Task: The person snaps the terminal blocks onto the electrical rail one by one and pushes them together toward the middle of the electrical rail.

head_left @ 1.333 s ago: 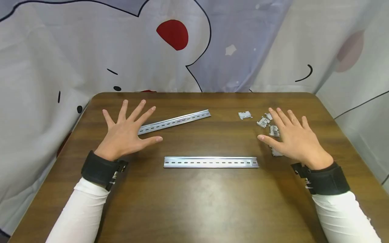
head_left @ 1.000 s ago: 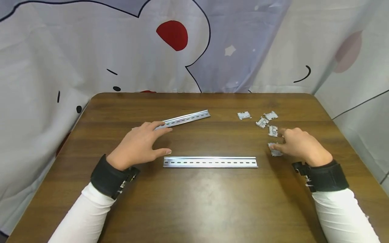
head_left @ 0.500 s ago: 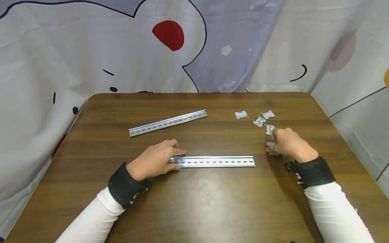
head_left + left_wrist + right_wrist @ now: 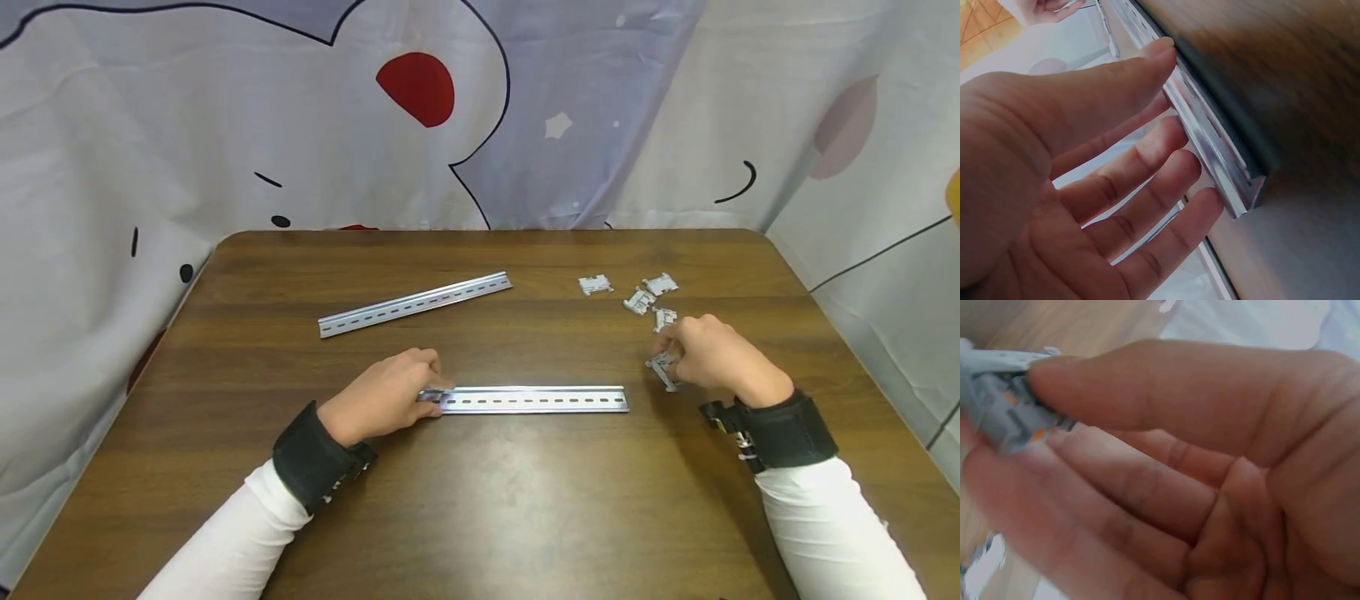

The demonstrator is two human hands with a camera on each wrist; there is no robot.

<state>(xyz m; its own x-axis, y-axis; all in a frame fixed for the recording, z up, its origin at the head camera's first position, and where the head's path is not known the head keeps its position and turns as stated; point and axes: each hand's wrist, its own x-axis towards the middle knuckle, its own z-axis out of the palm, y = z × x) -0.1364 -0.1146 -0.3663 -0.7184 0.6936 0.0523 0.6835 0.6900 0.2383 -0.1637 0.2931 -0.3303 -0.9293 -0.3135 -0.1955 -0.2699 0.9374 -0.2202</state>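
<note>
My left hand [image 4: 384,395] grips the left end of a slotted metal DIN rail [image 4: 532,400] lying across the middle of the table. In the left wrist view, the thumb presses one long edge of the rail [image 4: 1210,144] and fingertips touch the other. At the right, my right hand [image 4: 712,357] pinches a grey DIN-rail terminal block [image 4: 663,372], tilted at the fingertips. The right wrist view shows the terminal block [image 4: 1007,409] between thumb and fingers, with small orange spots on it; that view is blurred.
A second DIN rail [image 4: 415,304] lies slanted farther back on the wooden table [image 4: 480,508]. Several more terminal blocks lie at the back right, among them one apart [image 4: 595,285] and one close to my right hand [image 4: 664,319]. A printed curtain [image 4: 300,108] hangs behind the table.
Both hands were spread in the air. The left came down to the right and took hold of the front rail's end. The right came down and picked up the nearest terminal block, now tilted.
</note>
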